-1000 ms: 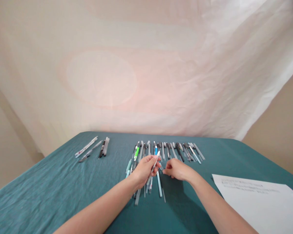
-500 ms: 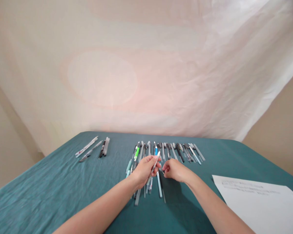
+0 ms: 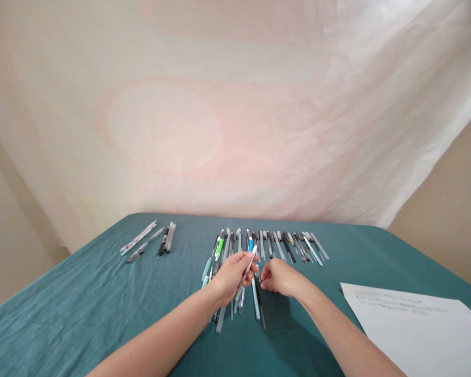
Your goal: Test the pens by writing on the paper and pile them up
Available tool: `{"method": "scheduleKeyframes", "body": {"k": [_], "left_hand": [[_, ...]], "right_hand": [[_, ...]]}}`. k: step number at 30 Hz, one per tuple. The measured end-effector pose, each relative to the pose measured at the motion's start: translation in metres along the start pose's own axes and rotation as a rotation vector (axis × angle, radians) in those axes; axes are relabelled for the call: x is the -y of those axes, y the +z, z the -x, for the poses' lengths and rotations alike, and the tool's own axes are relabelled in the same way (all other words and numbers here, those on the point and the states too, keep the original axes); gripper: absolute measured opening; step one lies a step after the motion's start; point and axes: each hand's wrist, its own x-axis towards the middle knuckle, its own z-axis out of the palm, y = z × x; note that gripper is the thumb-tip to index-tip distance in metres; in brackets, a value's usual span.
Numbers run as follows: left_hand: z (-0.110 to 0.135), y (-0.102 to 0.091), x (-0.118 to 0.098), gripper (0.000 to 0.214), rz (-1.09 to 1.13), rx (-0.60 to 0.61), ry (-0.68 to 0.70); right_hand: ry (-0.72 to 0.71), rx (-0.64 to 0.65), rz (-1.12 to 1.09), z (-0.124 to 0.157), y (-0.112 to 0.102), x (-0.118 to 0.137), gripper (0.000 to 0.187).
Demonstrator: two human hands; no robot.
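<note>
Pen [image 3: 249, 266] slanted in the left hand [image 3: 232, 276], clamped above loose pens [image 3: 256, 301] on the cloth [image 3: 102, 303], while the right hand [image 3: 278, 276] curled just beside, whether gripping anything I could not tell.

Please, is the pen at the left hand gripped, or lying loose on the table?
Gripped: the left hand is closed around the pen, its white end sticking out.
</note>
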Motion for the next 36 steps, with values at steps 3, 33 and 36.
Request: {"method": "scheduleKeyframes", "body": {"k": [3,33,36], "left_hand": [[0.000,0.000,0.000,0.031,-0.003,0.002,0.000],[0.005,0.003,0.000,0.030,-0.151,0.067,-0.047],[0.004,0.002,0.000,0.029,-0.131,0.042,-0.046]], "right_hand": [[-0.004,-0.001,-0.024,0.001,0.001,-0.001,0.009],[-0.005,-0.738,-1.327,-0.015,-0.053,-0.026,0.023],[0.022,-0.728,-1.294,-0.020,-0.053,-0.036,0.021]]}}
